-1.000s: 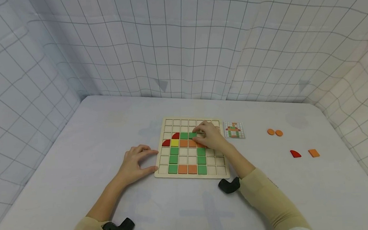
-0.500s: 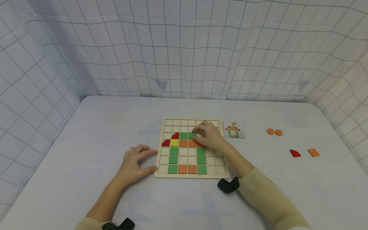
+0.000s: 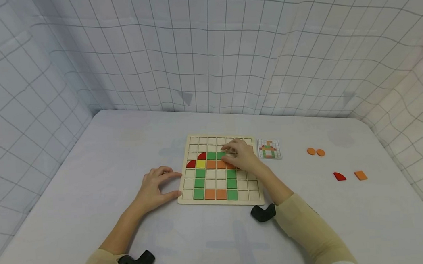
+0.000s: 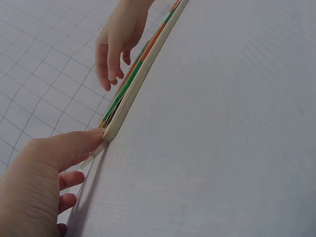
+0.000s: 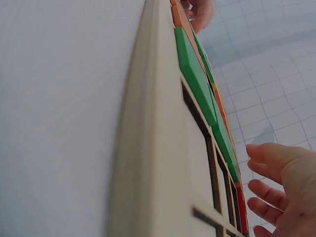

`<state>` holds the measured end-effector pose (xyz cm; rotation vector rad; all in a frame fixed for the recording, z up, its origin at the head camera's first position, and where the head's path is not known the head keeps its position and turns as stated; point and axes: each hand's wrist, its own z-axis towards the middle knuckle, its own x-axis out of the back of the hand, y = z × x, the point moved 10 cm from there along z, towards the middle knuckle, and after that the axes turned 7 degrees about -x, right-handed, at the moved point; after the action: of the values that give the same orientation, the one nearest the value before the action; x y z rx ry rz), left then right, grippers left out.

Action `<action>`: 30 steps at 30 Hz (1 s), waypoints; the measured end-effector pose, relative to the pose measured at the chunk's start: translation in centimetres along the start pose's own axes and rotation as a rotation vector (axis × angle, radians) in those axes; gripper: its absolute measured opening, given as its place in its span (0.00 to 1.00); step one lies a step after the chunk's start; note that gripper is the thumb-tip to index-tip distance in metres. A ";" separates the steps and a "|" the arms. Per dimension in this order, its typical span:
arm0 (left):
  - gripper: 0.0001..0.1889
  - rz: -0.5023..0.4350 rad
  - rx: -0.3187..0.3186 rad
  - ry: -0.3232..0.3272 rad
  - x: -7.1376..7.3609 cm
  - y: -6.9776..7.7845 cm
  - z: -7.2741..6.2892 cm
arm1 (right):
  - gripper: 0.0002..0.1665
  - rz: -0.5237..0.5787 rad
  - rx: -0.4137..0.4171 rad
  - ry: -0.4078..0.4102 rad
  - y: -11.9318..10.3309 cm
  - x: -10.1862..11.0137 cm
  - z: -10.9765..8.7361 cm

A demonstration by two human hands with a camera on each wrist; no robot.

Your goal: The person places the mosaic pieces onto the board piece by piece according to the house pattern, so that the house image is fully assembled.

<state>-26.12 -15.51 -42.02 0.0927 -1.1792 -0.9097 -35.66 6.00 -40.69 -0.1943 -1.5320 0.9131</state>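
Observation:
A wooden grid board (image 3: 221, 203) lies flat on the table, partly filled with coloured tiles. Among them are a yellow square tile (image 3: 200, 163), a red quarter-circle tile (image 3: 202, 156), orange tiles and green tiles. My left hand (image 3: 153, 192) touches the board's left edge with spread thumb and index finger; in the left wrist view its thumb is at the board's corner. Over the board's right half hangs my right hand (image 3: 243, 157), thumb and fingers loosely bent beside a green tile (image 3: 220, 155). Nothing shows between its fingers in the right wrist view. It hides several grid cells.
A small pattern card (image 3: 269, 149) lies at the board's right. Further right are two orange discs (image 3: 311, 151), a loose red quarter-circle (image 3: 339, 176) and an orange tile (image 3: 361, 175). A gridded curtain (image 3: 207, 55) surrounds the white table (image 3: 142, 132).

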 end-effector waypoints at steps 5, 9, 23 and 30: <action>0.23 -0.002 0.008 -0.003 0.0 0.0 0.0 | 0.17 0.093 -0.015 0.036 0.3 2.2 -0.6; 0.23 0.000 0.018 -0.007 -0.1 -0.1 0.0 | 0.17 0.124 -0.048 0.083 1.4 4.3 -1.5; 0.23 0.001 0.014 -0.004 -0.1 0.0 0.1 | 0.23 0.050 -0.203 0.141 8.2 10.1 -7.5; 0.23 0.001 0.012 -0.008 -0.1 0.0 0.1 | 0.21 0.007 -0.179 0.164 10.3 12.8 -10.7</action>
<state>-26.16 -15.37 -42.08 0.0982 -1.1918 -0.9031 -32.62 25.29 -38.49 -0.3940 -1.4607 0.7462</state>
